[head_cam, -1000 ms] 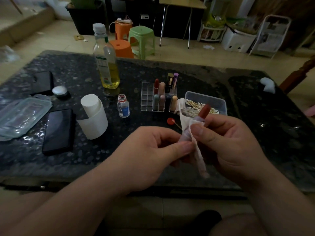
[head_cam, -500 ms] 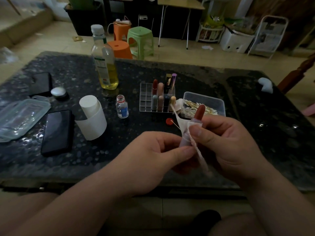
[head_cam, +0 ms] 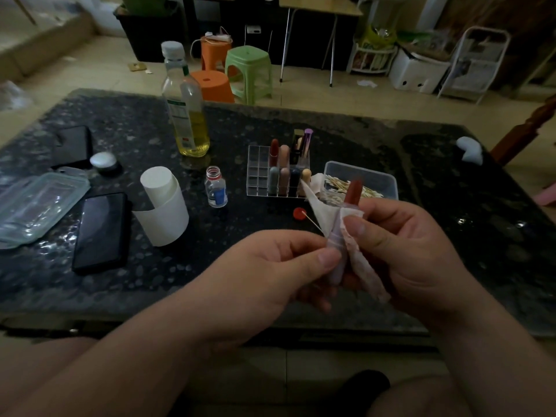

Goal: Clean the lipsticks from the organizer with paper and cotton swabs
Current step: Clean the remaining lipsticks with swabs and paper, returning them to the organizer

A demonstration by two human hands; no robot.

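Note:
Over the table's near edge I hold a red lipstick (head_cam: 353,191) upright, its red tip showing above my fingers. A stained sheet of paper (head_cam: 323,215) is wrapped around its tube. My left hand (head_cam: 264,275) pinches the lower wrapped part. My right hand (head_cam: 400,254) grips the paper and tube from the right, thumb across the front. Behind them stands a clear organizer (head_cam: 258,173) with several lipsticks in its right-hand cells. A clear box of cotton swabs (head_cam: 376,179) lies to its right. One used swab (head_cam: 311,220) rests on the table beside a red cap (head_cam: 299,213).
A paper roll (head_cam: 164,206), a small open bottle (head_cam: 216,191), a tall bottle of yellow liquid (head_cam: 186,109), two phones (head_cam: 100,230), a round tin (head_cam: 103,161) and a clear plastic lid (head_cam: 36,206) stand on the dark stone table (head_cam: 451,242). Stools stand behind.
The lipstick and paper have shifted slightly left and up between my hands, and my right thumb has slid along the paper. Everything on the table has stayed put.

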